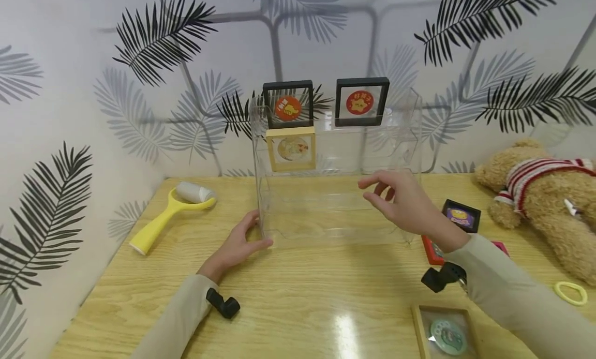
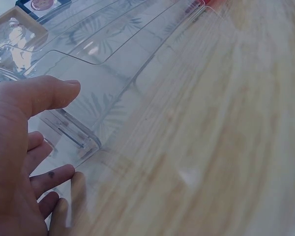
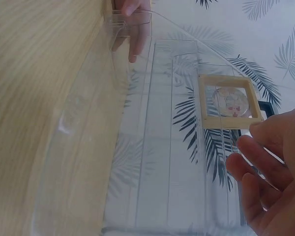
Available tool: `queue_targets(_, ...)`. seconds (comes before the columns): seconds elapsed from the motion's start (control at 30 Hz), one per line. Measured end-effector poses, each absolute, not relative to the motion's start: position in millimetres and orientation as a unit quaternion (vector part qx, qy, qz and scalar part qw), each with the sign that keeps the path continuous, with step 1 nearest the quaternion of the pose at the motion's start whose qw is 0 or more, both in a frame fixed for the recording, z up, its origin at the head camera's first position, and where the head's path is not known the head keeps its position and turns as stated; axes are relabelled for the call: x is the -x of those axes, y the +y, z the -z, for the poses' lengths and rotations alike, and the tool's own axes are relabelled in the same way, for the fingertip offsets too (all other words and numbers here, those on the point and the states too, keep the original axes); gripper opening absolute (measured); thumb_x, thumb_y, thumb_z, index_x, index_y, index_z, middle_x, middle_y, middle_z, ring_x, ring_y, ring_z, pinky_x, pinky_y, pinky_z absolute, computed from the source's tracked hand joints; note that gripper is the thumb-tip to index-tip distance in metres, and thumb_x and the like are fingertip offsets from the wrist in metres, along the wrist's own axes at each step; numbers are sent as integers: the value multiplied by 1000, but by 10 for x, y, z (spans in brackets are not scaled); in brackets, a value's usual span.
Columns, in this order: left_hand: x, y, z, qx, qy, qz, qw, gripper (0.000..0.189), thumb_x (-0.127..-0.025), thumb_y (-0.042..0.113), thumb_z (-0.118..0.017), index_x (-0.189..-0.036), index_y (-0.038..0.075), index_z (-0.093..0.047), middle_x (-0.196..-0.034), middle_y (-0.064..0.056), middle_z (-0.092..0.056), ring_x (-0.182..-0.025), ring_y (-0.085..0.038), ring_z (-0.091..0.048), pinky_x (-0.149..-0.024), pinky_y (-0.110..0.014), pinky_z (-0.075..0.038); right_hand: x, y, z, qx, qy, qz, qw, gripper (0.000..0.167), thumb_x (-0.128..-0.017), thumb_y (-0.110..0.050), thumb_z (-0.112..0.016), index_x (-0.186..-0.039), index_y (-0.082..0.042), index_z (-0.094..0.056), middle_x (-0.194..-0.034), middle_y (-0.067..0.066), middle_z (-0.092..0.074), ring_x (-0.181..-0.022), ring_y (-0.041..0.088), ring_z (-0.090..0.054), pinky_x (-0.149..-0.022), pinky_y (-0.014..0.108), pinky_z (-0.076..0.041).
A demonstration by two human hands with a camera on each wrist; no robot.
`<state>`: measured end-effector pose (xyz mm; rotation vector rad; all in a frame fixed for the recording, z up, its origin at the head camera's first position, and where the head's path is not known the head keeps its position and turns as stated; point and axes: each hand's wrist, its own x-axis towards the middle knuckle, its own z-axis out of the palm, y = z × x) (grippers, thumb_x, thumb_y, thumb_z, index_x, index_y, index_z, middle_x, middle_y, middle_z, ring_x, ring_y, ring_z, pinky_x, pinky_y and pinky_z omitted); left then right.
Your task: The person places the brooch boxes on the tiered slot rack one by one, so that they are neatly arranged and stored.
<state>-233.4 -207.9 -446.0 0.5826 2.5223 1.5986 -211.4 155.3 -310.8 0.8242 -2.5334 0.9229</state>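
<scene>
A clear tiered display stand point(image 1: 335, 198) stands on the table before the wall. My left hand point(image 1: 239, 242) is at its lower left corner, thumb in front and fingers beside the side wall; the left wrist view shows the fingers point(image 2: 54, 179) loosely bent there. In front of the stand's right half hovers my right hand point(image 1: 405, 201), thumb and forefinger apart with nothing between them. On the top tier stand two black frames, one with an orange badge point(image 1: 287, 108), one with a red star badge point(image 1: 360, 102). A gold-coloured frame point(image 1: 292, 149) stands one tier lower, on the left.
A yellow lint roller point(image 1: 160, 222) lies on the left. At the right are a black frame with a purple inset point(image 1: 461, 215), a red frame point(image 1: 433, 250) partly under my forearm, a teddy bear point(image 1: 549, 193) and a yellow ring point(image 1: 570, 293). A wooden frame point(image 1: 447, 330) lies near the front.
</scene>
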Motion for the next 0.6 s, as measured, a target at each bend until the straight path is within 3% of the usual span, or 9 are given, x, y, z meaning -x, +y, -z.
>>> queue_targets(0.37, 2337, -2075, 4454, -197, 824, -530, 33, 73, -85, 8, -72, -146, 7, -34, -140, -23, -48, -132, -39, -41, -112, -57, -25, 1585, 1998, 3584, -284, -872, -380, 119, 21, -88, 2, -66, -106, -9, -69, -93, 3, -70, -75, 2, -62, -61, 22, -52)
queue_targets(0.6, 2345, -2067, 4444, -194, 827, -527, 46, 73, -86, 12, -72, -147, 9, -33, -139, -22, -49, -132, -38, -42, -112, -56, -25, 1254, 2254, 3782, -319, -868, -378, 52, 25, -87, 0, -68, -108, -13, -66, -94, 0, -68, -75, 1, -59, -58, 21, -49)
